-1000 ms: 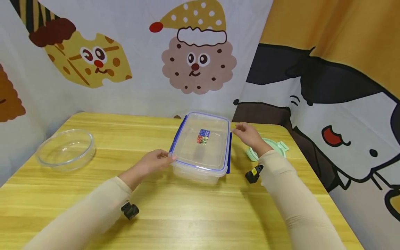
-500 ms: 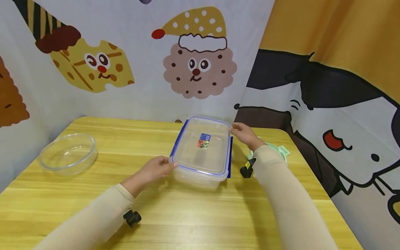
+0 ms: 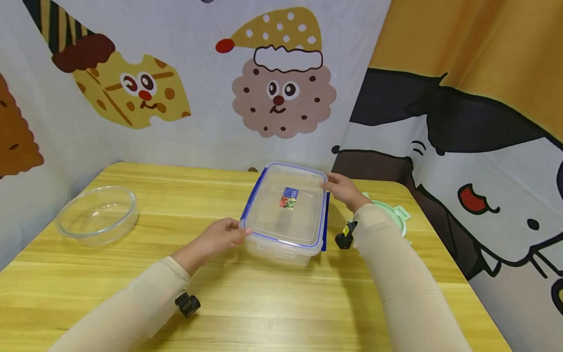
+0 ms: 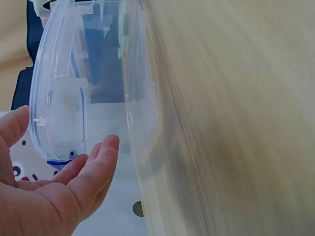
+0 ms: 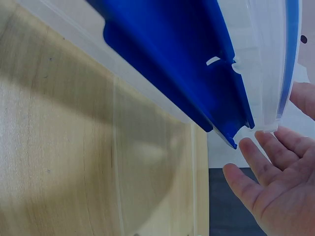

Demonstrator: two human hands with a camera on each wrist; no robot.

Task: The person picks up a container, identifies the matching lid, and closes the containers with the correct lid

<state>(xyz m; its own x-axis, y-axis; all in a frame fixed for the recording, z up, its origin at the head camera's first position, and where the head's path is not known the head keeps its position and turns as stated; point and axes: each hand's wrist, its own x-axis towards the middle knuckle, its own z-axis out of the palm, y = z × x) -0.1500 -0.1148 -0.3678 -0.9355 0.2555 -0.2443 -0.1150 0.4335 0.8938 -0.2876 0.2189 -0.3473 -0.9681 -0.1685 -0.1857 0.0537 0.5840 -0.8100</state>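
A clear rectangular plastic food container (image 3: 277, 252) stands mid-table, its lid (image 3: 286, 226) on top with a blue seal line and a small printed label. My left hand (image 3: 217, 238) pinches the lid's near left corner, thumb on top and fingers below the rim. At the far right corner, my right hand (image 3: 345, 189) holds the lid's edge, its thumb over the top. The right wrist view shows a blue side latch (image 5: 172, 54) flapped out from the lid, with the right fingers (image 5: 266, 169) below the corner. Another blue latch (image 3: 254, 193) runs along the left side.
A round clear glass bowl (image 3: 105, 237) sits at the table's left. Behind the right forearm lies a pale green lid (image 3: 391, 212) with tabs, partly hidden. A printed cloth (image 3: 176, 142) hangs behind the wooden table (image 3: 264, 308).
My right hand has moved slightly left onto the lid's far right corner, and its thumb now lies over the top. My left hand stays at the near left corner.
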